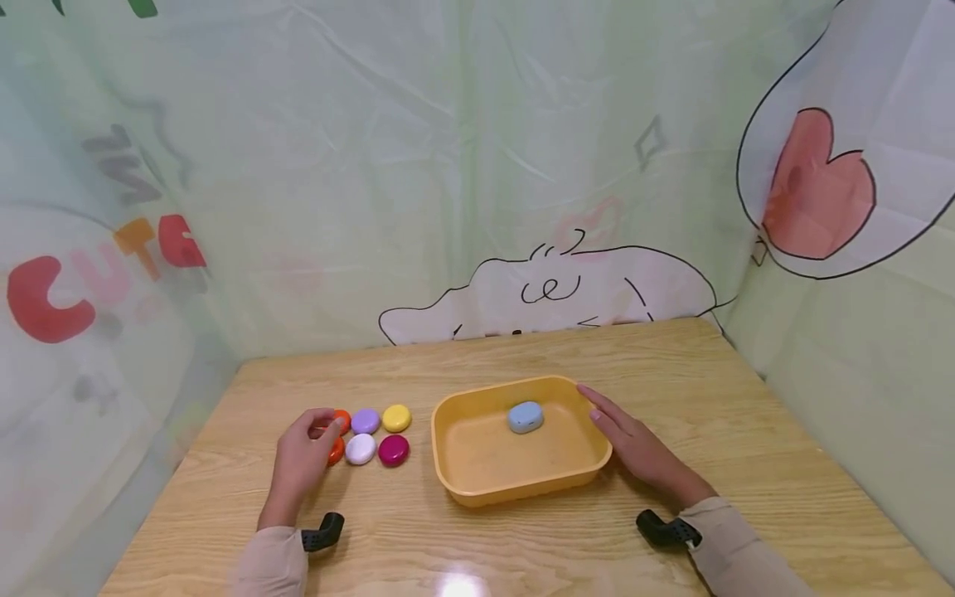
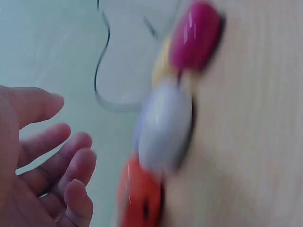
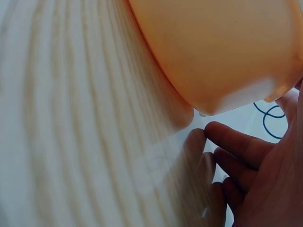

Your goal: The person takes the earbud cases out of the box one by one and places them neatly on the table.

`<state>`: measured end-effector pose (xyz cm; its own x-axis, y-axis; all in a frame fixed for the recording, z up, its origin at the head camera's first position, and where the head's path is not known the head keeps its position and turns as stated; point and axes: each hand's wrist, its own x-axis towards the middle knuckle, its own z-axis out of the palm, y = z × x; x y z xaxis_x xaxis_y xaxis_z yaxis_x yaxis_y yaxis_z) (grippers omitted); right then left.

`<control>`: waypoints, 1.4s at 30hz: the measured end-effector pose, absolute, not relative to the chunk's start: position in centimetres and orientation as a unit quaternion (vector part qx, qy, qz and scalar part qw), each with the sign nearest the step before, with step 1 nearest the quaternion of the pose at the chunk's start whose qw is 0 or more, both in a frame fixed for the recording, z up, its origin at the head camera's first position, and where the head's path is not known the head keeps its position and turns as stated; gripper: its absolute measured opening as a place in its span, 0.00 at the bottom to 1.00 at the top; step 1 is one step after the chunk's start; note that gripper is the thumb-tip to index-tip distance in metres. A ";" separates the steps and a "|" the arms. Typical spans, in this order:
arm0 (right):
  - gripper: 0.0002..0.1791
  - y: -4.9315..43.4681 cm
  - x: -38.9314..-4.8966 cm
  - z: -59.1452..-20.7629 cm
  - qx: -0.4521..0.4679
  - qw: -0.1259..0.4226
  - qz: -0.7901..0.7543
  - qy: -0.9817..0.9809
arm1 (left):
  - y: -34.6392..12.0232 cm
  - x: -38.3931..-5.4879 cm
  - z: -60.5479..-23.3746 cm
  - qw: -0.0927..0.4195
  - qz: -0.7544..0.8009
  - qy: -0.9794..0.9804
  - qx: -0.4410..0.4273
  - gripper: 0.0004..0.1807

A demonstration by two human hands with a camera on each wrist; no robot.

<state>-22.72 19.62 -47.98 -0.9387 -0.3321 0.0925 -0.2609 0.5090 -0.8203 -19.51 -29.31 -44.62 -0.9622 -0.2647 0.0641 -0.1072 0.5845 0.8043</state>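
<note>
My left hand is over two orange-red glossy rounded pieces at the left, partly covering them. In the left wrist view its fingers are loosely bent with nothing between them, apart from the near orange piece. Beside it lie a lavender piece, a yellow piece, a whitish piece and a magenta piece. My right hand rests against the right end of a yellow-orange tray, fingers extended. Inside the tray, towards the back, sits a light blue rounded piece.
Everything stands on a wood-grain table. A printed curtain with cartoon drawings hangs behind the table and along both sides. Each wrist wears a black camera mount, seen on the left wrist and the right wrist.
</note>
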 end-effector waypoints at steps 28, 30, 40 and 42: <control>0.31 19.7 -22.7 -48.1 -0.167 0.047 -0.470 0.865 | -14.5 -24.7 -40.8 -0.117 -0.502 -0.837 -0.184 0.21; 0.31 19.7 -22.7 -48.2 -0.167 0.048 -0.471 0.865 | -13.9 -25.0 -40.8 -0.128 -0.503 -0.833 -0.192 0.21; 0.30 19.8 -22.5 -47.8 -0.166 0.041 -0.468 0.867 | -11.1 -26.1 -41.3 -0.122 -0.436 -0.863 -0.223 0.23; 0.30 19.8 -22.5 -47.8 -0.167 0.042 -0.468 0.867 | -10.5 -26.2 -41.4 -0.119 -0.427 -0.867 -0.229 0.22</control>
<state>-22.54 19.80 -47.83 -0.9406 -0.3292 0.0830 -0.2499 0.5060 -0.8256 -26.24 -10.53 -41.40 -0.8670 0.4982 -0.0116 0.2947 0.5314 0.7942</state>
